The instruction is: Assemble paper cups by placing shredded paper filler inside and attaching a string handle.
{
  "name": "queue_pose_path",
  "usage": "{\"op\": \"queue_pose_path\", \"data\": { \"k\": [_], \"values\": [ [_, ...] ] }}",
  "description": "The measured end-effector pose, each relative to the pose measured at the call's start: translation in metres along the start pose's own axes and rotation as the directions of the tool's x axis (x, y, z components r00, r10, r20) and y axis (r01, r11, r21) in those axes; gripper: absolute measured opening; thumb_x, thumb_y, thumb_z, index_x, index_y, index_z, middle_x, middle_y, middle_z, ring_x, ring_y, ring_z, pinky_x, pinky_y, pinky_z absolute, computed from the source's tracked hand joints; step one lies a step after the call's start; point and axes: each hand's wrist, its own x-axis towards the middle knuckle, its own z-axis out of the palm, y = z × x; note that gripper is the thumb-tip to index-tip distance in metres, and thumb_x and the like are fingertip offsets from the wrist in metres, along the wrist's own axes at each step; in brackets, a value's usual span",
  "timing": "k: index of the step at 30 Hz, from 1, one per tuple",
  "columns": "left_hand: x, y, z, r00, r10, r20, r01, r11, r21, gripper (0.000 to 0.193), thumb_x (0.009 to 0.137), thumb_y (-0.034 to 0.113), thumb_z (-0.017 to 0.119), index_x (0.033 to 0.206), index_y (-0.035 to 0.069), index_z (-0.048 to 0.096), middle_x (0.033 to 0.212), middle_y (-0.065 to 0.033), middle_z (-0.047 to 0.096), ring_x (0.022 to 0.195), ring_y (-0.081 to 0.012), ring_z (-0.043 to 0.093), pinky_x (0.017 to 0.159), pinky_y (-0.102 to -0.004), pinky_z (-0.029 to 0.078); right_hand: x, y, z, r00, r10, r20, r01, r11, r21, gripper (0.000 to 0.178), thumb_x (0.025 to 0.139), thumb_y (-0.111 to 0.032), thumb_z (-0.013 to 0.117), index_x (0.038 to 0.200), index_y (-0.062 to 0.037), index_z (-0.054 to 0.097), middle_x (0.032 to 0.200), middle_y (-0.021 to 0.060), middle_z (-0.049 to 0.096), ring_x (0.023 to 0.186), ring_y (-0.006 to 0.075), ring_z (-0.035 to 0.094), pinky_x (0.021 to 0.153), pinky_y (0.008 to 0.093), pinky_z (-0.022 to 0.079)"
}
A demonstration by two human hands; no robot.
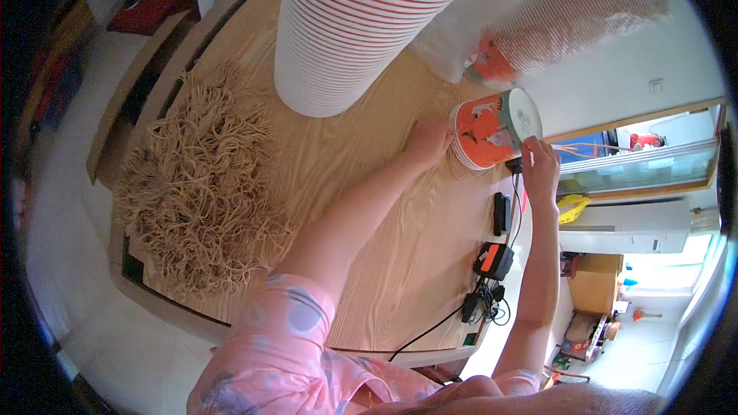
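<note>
An orange, green and white paper bucket (488, 131) lies on its side, its round base facing right; more white rims show at its open end. My left hand (430, 142) is closed at that rim, the fingertips partly hidden against it. My right hand (540, 165) pinches by the edge of the base, with thin tan cords (580, 149) running out to the right from its fingers. A large tangled pile of tan cords (204, 184) covers the left part of the wooden table (384, 261). Left of the bucket stands a tall stack of white paper buckets (354, 31).
Behind, a second bucket stack (576, 15) is wrapped in clear plastic. Along the table's right edge are a black device (501, 214), a black and orange box (493, 260) and tangled black cables (484, 303). A window opening (638, 146) is at the right.
</note>
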Motion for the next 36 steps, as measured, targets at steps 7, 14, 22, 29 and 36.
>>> {"op": "queue_pose_path", "data": {
  "k": [7,14,22,29,36],
  "values": [
    [-0.093,0.14,-0.126,0.863,0.155,-0.481,-0.365,0.849,-0.382,0.013,0.079,0.003,0.063,0.087,0.005,0.053,0.084,-0.0106,0.056,0.077,-0.0286,0.055,0.07,-0.0372,0.043,-0.008,0.016,0.006,0.993,0.114,-0.029,-0.114,0.993,0.007,0.009,0.086,-0.017,0.056,0.091,-0.0092,0.053,0.08,0.0109,0.059,0.083,0.0333,0.059,0.076,0.0454,0.044],
    [-0.317,0.242,-0.276,0.318,0.099,-0.943,-0.708,0.687,-0.166,0.038,0.089,0.042,0.049,0.115,0.014,0.044,0.106,-0.0066,0.045,0.09,-0.0221,0.041,0.072,-0.0354,0.04,0.008,-0.04,-0.036,0.98,0.11,-0.166,-0.079,0.98,0.181,0.022,0.083,-0.019,0.06,0.103,-0.0098,0.057,0.104,0.0128,0.061,0.102,0.0325,0.056,0.089,0.0462,0.04],
    [-0.293,0.307,-0.311,0.142,-0.11,-0.984,-0.966,0.202,-0.163,0.017,0.091,0.032,0.048,0.083,0.018,0.044,0.078,0.0001,0.039,0.075,-0.0165,0.043,0.065,-0.0361,0.041,0.1,-0.14,-0.178,0.849,-0.029,-0.527,0.201,0.941,0.272,0.024,0.082,-0.011,0.062,0.106,-0.0081,0.059,0.1,0.0128,0.061,0.093,0.0304,0.06,0.08,0.0416,0.048],
    [-0.311,0.309,-0.333,0.26,-0.141,-0.955,-0.934,0.216,-0.286,0.017,0.09,0.033,0.048,0.083,0.018,0.044,0.078,0.0006,0.039,0.074,-0.0156,0.043,0.065,-0.0345,0.04,0.163,-0.182,-0.276,0.688,-0.016,-0.726,0.318,0.906,0.281,0.032,0.084,-0.013,0.063,0.115,-0.0109,0.057,0.1,0.0096,0.061,0.086,0.0203,0.063,0.074,0.0352,0.051],
    [-0.319,0.301,-0.346,0.386,-0.202,-0.9,-0.871,0.244,-0.428,0.018,0.09,0.034,0.048,0.083,0.018,0.045,0.078,0.0011,0.039,0.074,-0.0148,0.042,0.066,-0.0328,0.04,0.204,-0.192,-0.318,0.767,0.054,-0.64,0.189,0.933,0.305,0.051,0.087,-0.017,0.059,0.134,-0.0126,0.039,0.091,0.019,0.06,0.079,0.0318,0.062,0.07,0.04,0.051]
  ]
}}
